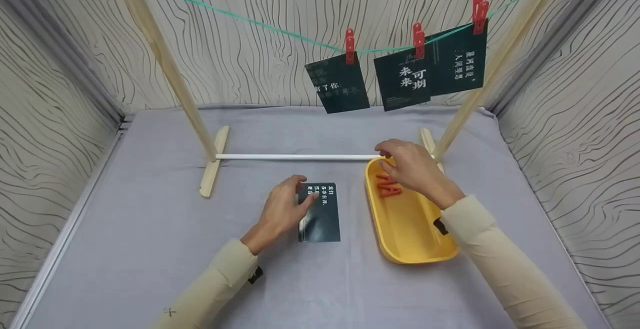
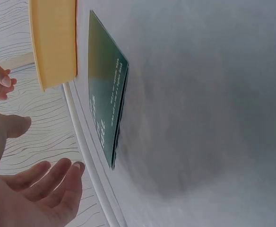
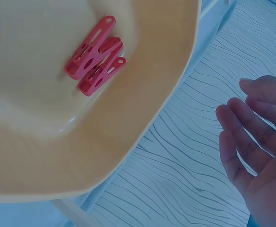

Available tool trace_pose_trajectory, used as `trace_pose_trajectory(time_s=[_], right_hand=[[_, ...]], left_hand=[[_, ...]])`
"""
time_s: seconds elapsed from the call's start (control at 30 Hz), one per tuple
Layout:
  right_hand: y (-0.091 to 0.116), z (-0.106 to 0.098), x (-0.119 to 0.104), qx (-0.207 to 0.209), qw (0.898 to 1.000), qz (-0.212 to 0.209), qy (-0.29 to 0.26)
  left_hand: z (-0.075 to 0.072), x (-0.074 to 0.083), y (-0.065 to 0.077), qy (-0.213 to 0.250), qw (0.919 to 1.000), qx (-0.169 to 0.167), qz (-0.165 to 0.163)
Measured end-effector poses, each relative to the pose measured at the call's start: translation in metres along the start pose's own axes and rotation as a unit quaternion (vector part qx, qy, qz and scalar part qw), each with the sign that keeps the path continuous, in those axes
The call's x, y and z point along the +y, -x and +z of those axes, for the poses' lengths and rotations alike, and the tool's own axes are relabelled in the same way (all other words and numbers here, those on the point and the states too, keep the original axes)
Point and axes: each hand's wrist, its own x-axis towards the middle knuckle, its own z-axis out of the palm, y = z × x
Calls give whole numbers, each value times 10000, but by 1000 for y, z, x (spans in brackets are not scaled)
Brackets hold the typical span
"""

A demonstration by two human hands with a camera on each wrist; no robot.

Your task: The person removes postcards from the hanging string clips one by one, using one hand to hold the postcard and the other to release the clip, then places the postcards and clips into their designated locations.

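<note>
My left hand, fingers loosely bent and holding nothing, hovers over dark green postcards with white lettering. In the left wrist view the postcards lie flat in a thin stack, and the thumb and fingers are spread apart. Above the far end of a yellow tub is my right hand. Red clothespins lie at that end of the tub, below the fingers. The right wrist view shows these clothespins side by side, with the right hand's relaxed fingers apart from them.
A wooden frame with a left post, a right post and a white crossbar stands behind. Along its green string, red clothespins hold three dark cards. Wood-patterned panels enclose the cloth-covered table.
</note>
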Motion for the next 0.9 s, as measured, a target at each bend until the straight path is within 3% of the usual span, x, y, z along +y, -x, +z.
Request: trace_pose_trajectory(time_s=[0.17,0.33,0.5,0.9], right_hand=[[0,-3,-1,135,9999,6,-56],[-3,-7,-3,287,9995,-92,-96],[-6,-13,-6,485,9984,-274,-56],[-12,-30,-7,691,9970,-346,-9]], left_hand=[[-1,2,-4,466,9987,-208,-91],[-5,4,-9,631,9979,-153,-78],[-8,5,-13,667,9977,-83,52],[-14,11,-24,573,9982,-150,-9]])
